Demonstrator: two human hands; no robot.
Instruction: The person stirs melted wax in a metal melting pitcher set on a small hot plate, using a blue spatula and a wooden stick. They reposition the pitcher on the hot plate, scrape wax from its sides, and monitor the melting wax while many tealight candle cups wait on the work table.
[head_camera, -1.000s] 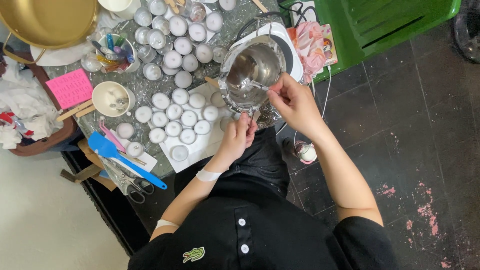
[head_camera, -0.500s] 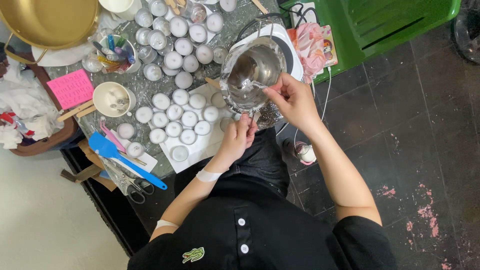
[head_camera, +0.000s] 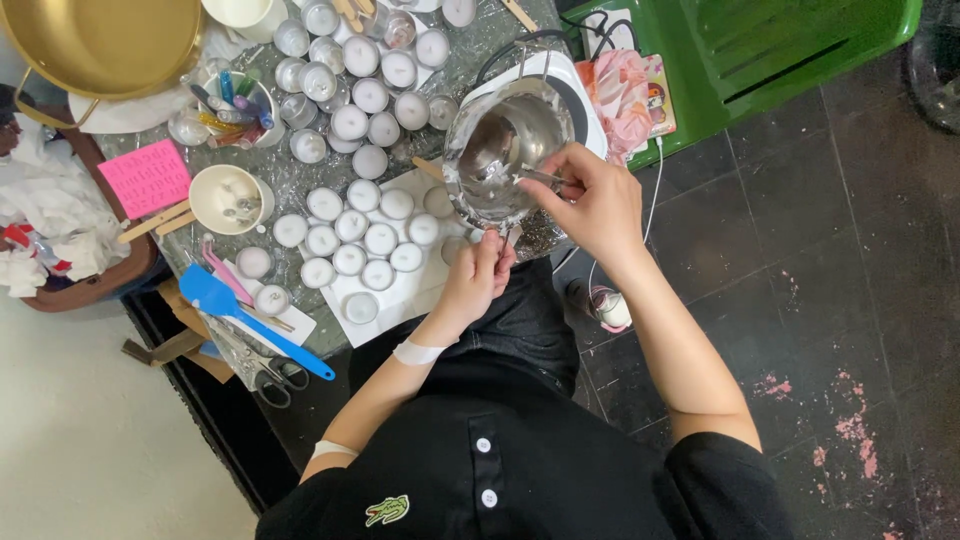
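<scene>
Currently my left hand sits at the near edge of the table, fingers pinched together on the lower rim of the metal pouring pot. What exactly lies between those fingertips cannot be determined. The pot is tilted, its open mouth facing up toward me, and it hangs over the table's near right corner. My right hand is closed on a thin metal tool that reaches into the pot's interior.

Just left of the pot, a white sheet at the near edge carries a cluster of filled white tealight cups. Further left along the near edge lie a blue spatula and scissors. Toward the middle stands a cream bowl, with a pink card beside it. At the far edge, more tealights stand in rows, and a brass pan occupies the far left corner.
</scene>
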